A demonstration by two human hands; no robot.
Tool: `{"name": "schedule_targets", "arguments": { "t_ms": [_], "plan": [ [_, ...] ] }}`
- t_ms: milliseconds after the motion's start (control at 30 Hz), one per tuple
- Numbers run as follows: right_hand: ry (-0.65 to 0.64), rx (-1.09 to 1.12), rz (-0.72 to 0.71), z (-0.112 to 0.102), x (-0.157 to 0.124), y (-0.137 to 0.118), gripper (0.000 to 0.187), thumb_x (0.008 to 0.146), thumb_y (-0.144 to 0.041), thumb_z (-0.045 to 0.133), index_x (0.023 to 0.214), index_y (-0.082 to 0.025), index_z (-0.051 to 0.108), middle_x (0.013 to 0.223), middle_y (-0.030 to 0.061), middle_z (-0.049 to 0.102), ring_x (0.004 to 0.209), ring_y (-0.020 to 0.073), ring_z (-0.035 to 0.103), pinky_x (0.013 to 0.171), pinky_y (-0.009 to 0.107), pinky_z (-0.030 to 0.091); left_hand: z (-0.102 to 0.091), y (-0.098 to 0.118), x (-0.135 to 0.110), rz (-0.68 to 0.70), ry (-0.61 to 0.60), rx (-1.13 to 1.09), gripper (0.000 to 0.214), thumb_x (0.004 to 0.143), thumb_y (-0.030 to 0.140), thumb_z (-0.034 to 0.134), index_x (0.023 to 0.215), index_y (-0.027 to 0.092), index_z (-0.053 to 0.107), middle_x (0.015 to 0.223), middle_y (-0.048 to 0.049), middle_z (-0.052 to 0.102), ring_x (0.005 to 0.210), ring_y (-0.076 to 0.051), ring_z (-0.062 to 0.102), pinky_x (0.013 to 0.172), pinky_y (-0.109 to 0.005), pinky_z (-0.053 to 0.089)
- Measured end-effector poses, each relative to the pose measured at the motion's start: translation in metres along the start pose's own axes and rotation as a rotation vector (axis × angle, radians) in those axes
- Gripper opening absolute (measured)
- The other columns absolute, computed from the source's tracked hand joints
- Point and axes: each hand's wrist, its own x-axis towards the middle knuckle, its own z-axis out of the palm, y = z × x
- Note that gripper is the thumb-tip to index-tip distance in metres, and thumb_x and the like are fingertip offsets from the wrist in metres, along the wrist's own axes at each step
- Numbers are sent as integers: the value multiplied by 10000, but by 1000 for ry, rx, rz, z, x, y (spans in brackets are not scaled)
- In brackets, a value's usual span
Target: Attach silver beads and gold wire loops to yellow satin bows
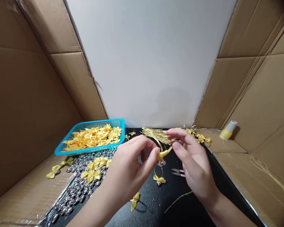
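Observation:
My left hand [132,164] pinches a small yellow ribbon bow [163,154] with a silver bell [161,163] hanging under it, above the black work surface [151,201]. My right hand [191,157] is closed in a pinch on a thin gold cord that loops from the bow. Both hands meet at the middle of the view. A finished bow with bell and loop [159,179] lies just below them. Small pink-handled snips [178,172] rest under my right hand.
A blue basket [61,148] of yellow bows stands at the left. Several silver bells [73,192] and loose bows spread in front of it. A bundle of gold cords [155,134], finished pieces [198,135] and a thread spool [227,130] lie behind. Cardboard walls enclose both sides.

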Motion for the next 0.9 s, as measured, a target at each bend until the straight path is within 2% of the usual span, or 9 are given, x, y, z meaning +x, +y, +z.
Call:
{"name": "schedule_targets", "arguments": {
  "t_ms": [67, 133, 267, 400, 500, 667, 900],
  "plan": [
    [-30, -187, -197, -1, -2, -7, 256, 831, -276, 675, 1078, -281, 612, 1077, 7, 634, 1036, 169, 578, 911, 300, 459, 1, -1, 1, -16, -35, 2, 173, 890, 191, 538, 724, 168, 580, 623, 20, 579, 530, -86, 484, 498, -188, 371],
    [-98, -338, -286, -3, -2, -13, 265, 784, -216, 723, 1023, -255, 614, 1004, -1, 647, 964, 155, 600, 882, 279, 469, 2, -3, 0, -38, -70, -7, 171, 888, 197, 540, 727, 170, 592, 625, 21, 584, 536, -88, 483, 498, -190, 363],
    [-163, -409, -193, -6, 3, -15, 127, 842, -144, 649, 909, -251, 633, 840, -43, 667, 788, 103, 620, 739, 220, 486, 2, -6, 1, -116, -122, -39, 191, 896, 241, 542, 728, 176, 609, 611, 32, 575, 537, -87, 471, 488, -188, 343],
    [-136, -376, -97, -11, 5, -10, 119, 840, -157, 646, 895, -262, 641, 846, -45, 680, 813, 116, 638, 757, 232, 497, 1, -7, 2, -166, -175, -72, 202, 900, 263, 535, 733, 181, 614, 577, 44, 541, 517, -84, 445, 465, -186, 322],
    [-116, -344, -58, -13, 5, -10, 105, 838, -149, 633, 866, -251, 629, 841, -32, 670, 817, 130, 638, 752, 247, 503, -1, -8, 1, -183, -172, -74, 207, 899, 274, 536, 730, 178, 607, 572, 45, 534, 519, -85, 443, 462, -186, 321],
    [-151, -337, -104, -13, 7, -14, 174, 816, -69, 591, 748, -229, 570, 785, -39, 628, 777, 119, 613, 718, 239, 485, -4, -7, 0, -167, -147, -72, 213, 902, 267, 532, 720, 178, 599, 567, 50, 513, 516, -79, 424, 457, -183, 311],
    [-189, -532, -153, -11, 5, -20, 141, 801, -100, 634, 837, -232, 668, 848, -27, 678, 839, 132, 628, 775, 263, 477, -1, -3, 0, -136, -104, -68, 207, 904, 249, 523, 726, 174, 597, 578, 47, 508, 513, -76, 412, 454, -185, 303]
  ]
}}
